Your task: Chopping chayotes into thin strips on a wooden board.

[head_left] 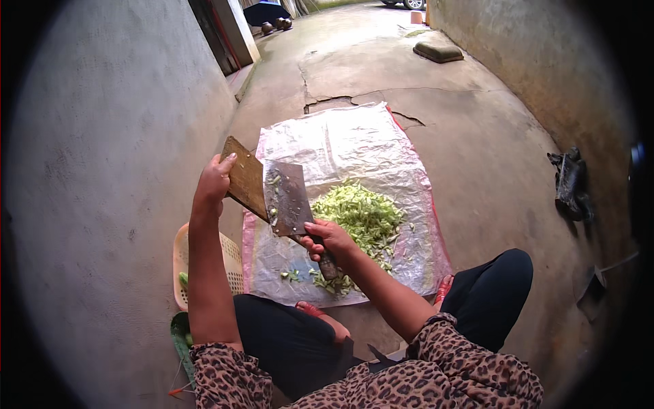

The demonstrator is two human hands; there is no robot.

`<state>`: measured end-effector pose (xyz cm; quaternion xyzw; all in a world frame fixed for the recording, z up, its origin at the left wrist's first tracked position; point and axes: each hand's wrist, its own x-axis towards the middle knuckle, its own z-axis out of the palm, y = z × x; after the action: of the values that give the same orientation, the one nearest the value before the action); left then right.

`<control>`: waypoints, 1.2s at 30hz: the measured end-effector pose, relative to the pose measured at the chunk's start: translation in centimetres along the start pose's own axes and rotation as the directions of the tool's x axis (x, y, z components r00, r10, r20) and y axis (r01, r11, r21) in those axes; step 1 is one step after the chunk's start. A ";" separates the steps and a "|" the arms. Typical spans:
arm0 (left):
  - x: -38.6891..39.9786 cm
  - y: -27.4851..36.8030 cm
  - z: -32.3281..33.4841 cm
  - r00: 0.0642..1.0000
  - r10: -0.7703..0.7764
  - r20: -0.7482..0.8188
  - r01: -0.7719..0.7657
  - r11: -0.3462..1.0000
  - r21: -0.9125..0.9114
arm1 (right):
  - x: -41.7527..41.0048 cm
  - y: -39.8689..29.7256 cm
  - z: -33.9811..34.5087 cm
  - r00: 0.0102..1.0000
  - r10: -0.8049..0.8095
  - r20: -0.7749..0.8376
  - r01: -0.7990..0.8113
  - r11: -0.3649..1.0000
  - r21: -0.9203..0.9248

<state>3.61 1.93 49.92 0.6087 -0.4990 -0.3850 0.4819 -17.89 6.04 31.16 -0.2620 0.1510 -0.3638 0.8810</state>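
My left hand grips the upper end of a wooden cutting board, which is tilted in the air. In my right hand is a cleaver with a wide dark blade and a wooden handle. The blade overlaps the board's right side in my view; whether they touch, I cannot tell. Bits of pale green vegetable cling to the blade. Below and to the right lies a heap of chopped green vegetable on a flattened woven plastic sack. A few loose pieces are scattered near the sack's front.
At my left stands a perforated plastic basket with a green vegetable inside, and a green mesh bag. Walls run along both sides of the cracked concrete floor. A black plastic bag lies near the right wall.
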 end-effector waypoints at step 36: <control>-1.0 -9.3 -1.6 0.994 0.034 -0.108 -0.057 0.974 -0.217 | -1.3 6.9 -12.6 0.911 -0.005 -0.412 -0.035 0.995 -0.089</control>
<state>7.08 3.60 41.29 0.5592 -0.4415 -0.3947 0.5801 -20.66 6.69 16.99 -0.2196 0.3522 -0.3964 0.8189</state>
